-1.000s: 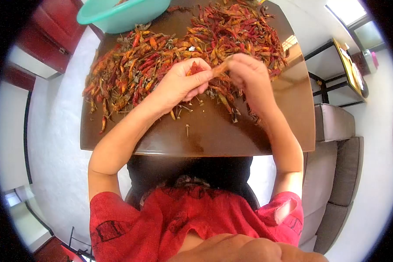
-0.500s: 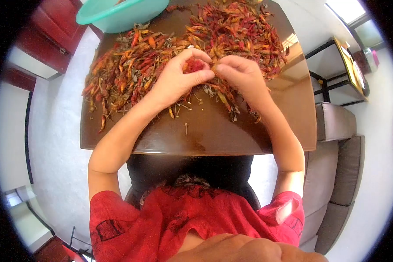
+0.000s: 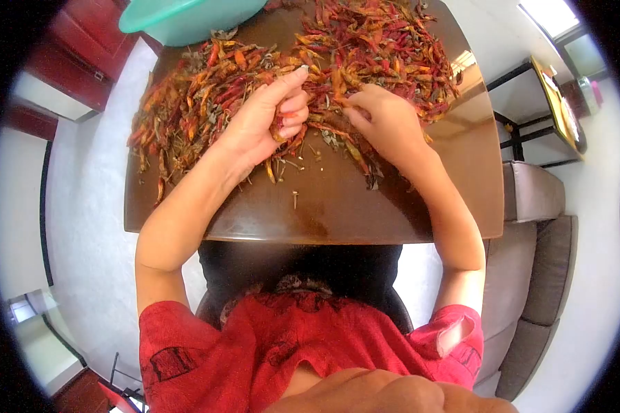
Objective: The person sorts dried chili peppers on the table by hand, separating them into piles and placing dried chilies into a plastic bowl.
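Head view: A person's left hand (image 3: 263, 118) curled around bits of dried pepper (image 3: 278, 129), thumb outstretched, while the right hand (image 3: 387, 118) reached into the pepper pile (image 3: 386, 58) on a table (image 3: 255, 219); whether its fingertips gripped one was unclear.

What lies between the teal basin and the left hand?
Between the left hand and the teal basin lie dried peppers, heaped on the brown table; the head view shows this.

Home living room with grey sofa (image 3: 513, 275)
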Available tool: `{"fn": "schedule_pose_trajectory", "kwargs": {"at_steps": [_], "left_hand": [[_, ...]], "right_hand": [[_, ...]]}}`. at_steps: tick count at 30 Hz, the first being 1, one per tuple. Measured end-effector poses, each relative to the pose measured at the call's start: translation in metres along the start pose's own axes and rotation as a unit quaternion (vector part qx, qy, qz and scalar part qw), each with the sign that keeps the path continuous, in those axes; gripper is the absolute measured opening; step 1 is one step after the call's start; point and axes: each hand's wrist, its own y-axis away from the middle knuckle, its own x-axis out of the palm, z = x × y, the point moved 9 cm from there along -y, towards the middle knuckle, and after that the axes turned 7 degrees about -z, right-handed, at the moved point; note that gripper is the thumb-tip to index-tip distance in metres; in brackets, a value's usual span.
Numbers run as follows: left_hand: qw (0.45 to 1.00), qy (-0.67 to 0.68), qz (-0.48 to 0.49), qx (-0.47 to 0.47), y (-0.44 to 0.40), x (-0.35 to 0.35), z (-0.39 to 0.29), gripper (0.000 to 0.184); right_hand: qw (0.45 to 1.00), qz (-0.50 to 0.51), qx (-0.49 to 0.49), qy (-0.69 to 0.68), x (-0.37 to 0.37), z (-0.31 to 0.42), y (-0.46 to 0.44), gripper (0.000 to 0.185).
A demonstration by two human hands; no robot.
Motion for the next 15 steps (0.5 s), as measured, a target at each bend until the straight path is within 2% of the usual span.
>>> {"fn": "schedule_pose_trajectory", "kwargs": {"at_steps": [2, 3, 4, 5, 7, 8, 11, 13, 15], "left_hand": [[1.0, -0.018, -0.007, 0.007, 0.002, 0.002, 0.001, 0.026], [0.999, -0.036, -0.014, 0.013, 0.003, 0.003, 0.001, 0.026], [0.998, -0.062, -0.009, 0.026, 0.004, 0.007, 0.0, 0.028], [0.997, -0.072, -0.002, 0.02, 0.003, 0.009, 0.001, 0.029], [0.996, -0.092, -0.005, 0.015, 0.005, 0.009, 0.004, 0.026], [0.996, -0.092, -0.008, 0.018, 0.004, 0.008, 0.006, 0.026], [0.994, -0.111, -0.01, 0.023, 0.004, 0.009, 0.008, 0.028], [0.996, -0.081, 0.002, 0.033, 0.009, 0.016, 0.002, 0.024], [0.995, -0.089, 0.003, 0.045, 0.008, 0.015, 0.002, 0.023]], "right_hand": [[0.999, -0.024, 0.006, -0.034, -0.006, -0.001, -0.004, 0.019], [0.982, -0.019, 0.062, -0.178, -0.004, -0.007, -0.005, 0.02], [0.941, -0.012, 0.115, -0.319, -0.001, -0.011, -0.005, 0.021], [0.941, -0.012, 0.111, -0.319, -0.005, -0.008, -0.005, 0.021], [0.831, 0.112, 0.3, -0.454, 0.016, -0.008, 0.011, 0.024], [0.814, 0.111, 0.289, -0.491, 0.017, -0.002, 0.011, 0.024], [0.815, 0.14, 0.268, -0.494, 0.029, 0.004, 0.015, 0.025], [0.81, 0.146, 0.285, -0.49, 0.03, 0.01, 0.018, 0.025], [0.778, 0.197, 0.303, -0.514, 0.038, 0.016, 0.025, 0.025]]}}
